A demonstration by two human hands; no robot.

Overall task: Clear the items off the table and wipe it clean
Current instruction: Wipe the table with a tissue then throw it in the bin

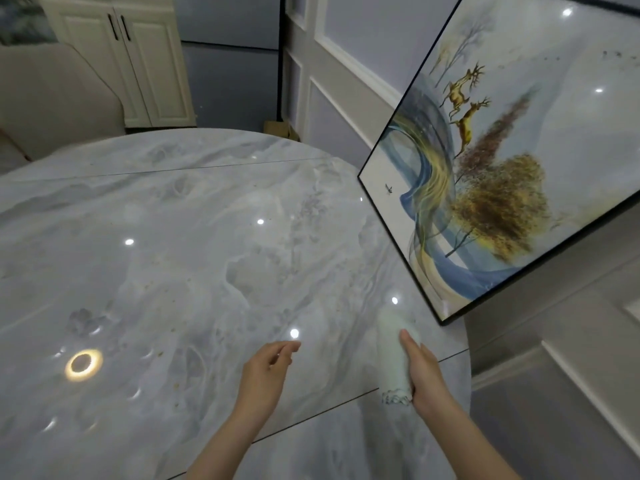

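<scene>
A round, glossy grey marble table point(194, 258) fills most of the view. Small brownish crumbs and specks lie scattered over its middle and left part. My right hand point(424, 370) grips a rolled white cloth point(393, 355) with a frilled end, pressed against the tabletop near the table's right edge. My left hand point(268, 370) hovers just above the table to the left of the cloth, fingers loosely curled and holding nothing.
A large framed painting point(512, 161) of deer and trees hangs on the wall just right of the table, its lower corner close to the cloth. A beige chair point(52, 105) stands at the far left, white cabinets point(138, 57) behind.
</scene>
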